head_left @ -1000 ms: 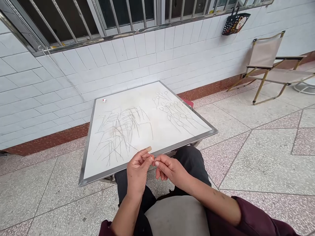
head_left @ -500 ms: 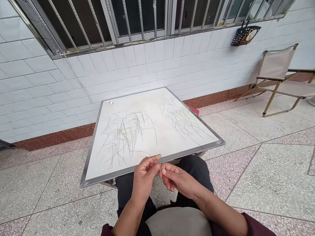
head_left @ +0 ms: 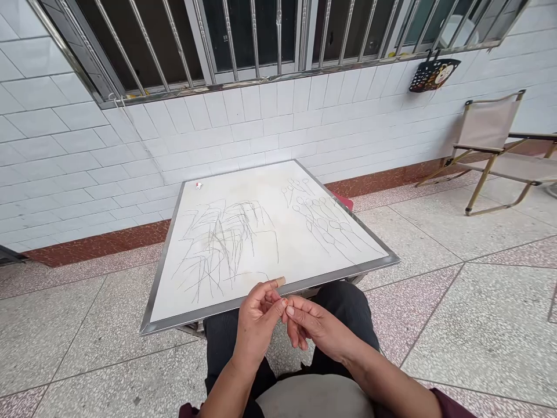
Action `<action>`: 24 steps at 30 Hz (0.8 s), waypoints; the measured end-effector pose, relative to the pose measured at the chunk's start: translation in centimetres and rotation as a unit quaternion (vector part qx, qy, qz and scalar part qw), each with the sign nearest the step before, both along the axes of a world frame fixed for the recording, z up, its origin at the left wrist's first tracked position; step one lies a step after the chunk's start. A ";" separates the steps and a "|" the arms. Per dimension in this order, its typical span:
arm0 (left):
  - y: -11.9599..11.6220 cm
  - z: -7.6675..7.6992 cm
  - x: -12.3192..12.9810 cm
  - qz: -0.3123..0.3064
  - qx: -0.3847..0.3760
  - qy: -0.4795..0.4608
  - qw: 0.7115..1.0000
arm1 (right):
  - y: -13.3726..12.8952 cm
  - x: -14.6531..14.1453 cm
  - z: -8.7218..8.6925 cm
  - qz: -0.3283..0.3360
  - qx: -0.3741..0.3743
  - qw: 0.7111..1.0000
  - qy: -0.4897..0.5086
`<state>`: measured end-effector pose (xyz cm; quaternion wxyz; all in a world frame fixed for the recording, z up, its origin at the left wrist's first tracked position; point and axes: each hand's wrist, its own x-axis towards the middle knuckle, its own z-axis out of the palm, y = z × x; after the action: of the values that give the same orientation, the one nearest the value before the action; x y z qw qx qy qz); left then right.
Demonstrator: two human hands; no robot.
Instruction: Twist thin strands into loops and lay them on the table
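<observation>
Little can be made out of the orange piece [head_left: 285, 302] just off the near edge of the table [head_left: 243, 181]: fingertips cover most of it, leaving a tiny bright fleck whose shape is unclear. The left hand [head_left: 260, 318] and right hand [head_left: 310, 323] meet there, thumbs and forefingers pinched together around it. Whether a thin strand runs from it is too fine to tell. A tan wrap [head_left: 281, 281] covers one left fingertip, over the table's near edge.

On the table's left half, dark thin lines [head_left: 217, 235] cross in a tangle; on its right half, looped lines [head_left: 322, 223] fan out. Some are too faint to follow. A small red-and-white item [head_left: 199, 186] sits by the table's far left corner, its kind unclear. Past the table's right edge, a red object [head_left: 343, 201] is partly hidden and a folding chair [head_left: 487, 125] is cut off by the view.
</observation>
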<state>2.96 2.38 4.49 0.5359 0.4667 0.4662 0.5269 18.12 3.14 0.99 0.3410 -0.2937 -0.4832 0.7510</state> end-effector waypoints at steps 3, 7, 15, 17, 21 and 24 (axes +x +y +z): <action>0.0 -0.1 0.0 -0.006 -0.001 -0.006 1.000 | 0.0 0.0 -0.1 -0.013 -0.031 0.999 0.018; 0.0 -0.6 0.4 0.022 -0.004 -0.014 1.000 | -0.2 -0.5 -0.4 -0.033 -0.073 0.995 0.052; -0.4 -0.7 1.4 0.078 0.003 -0.052 0.996 | -0.9 -1.6 -0.3 -0.062 -0.147 0.982 0.106; -0.5 -0.5 1.4 0.088 0.002 -0.060 0.994 | -1.0 -1.5 -0.6 -0.060 -0.118 0.988 0.082; -0.5 -0.4 1.3 0.096 -0.015 -0.063 0.993 | -0.7 -1.2 -1.2 -0.095 0.045 0.993 -0.053; -0.5 -0.5 1.1 0.098 -0.024 -0.073 0.992 | -0.5 -0.9 -1.2 -0.139 0.169 0.961 -0.170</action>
<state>4.07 1.93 4.03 0.5249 0.3660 0.4818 0.5986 17.24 2.61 -0.24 0.3996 -0.4198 -0.6084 0.5422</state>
